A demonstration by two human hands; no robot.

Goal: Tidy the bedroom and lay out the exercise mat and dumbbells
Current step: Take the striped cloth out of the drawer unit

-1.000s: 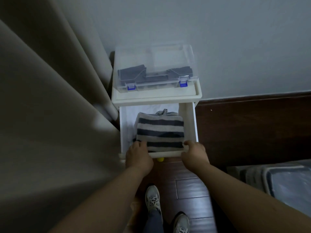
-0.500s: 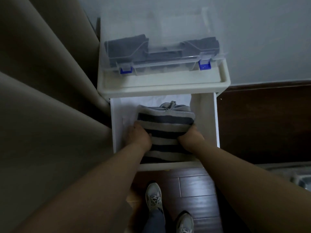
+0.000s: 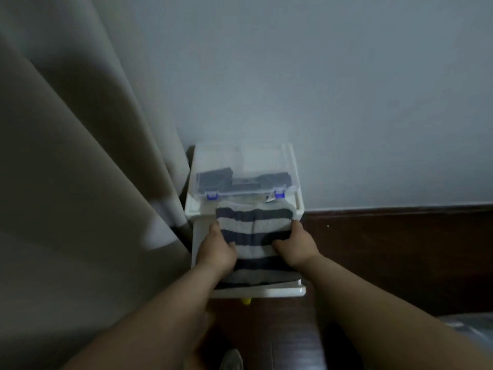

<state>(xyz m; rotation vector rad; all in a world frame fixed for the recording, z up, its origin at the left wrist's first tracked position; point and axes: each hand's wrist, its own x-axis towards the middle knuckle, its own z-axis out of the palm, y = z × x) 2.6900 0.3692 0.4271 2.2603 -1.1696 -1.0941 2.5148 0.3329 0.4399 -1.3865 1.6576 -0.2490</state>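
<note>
A folded grey-and-navy striped garment (image 3: pixel 254 228) is raised above the open white drawer (image 3: pixel 266 291) of a small cabinet. My left hand (image 3: pixel 217 252) grips its left edge, thumb on top. My right hand (image 3: pixel 296 247) grips its right edge the same way. The garment's far end covers the front lip of the cabinet top (image 3: pixel 190 209). The drawer's inside is mostly hidden under the garment and my hands.
A clear plastic box with blue clasps (image 3: pixel 244 178) holding dark items sits on the cabinet top. A beige curtain (image 3: pixel 80 182) hangs close on the left. Dark wood floor (image 3: pixel 400 263) lies to the right, a pale covered object (image 3: pixel 469 327) at the right edge, my shoe (image 3: pixel 231 359) below.
Both hands moved from the drawer's front edge onto the garment's sides, took hold of it and lifted it up out of the drawer. The camera view also tilted up.
</note>
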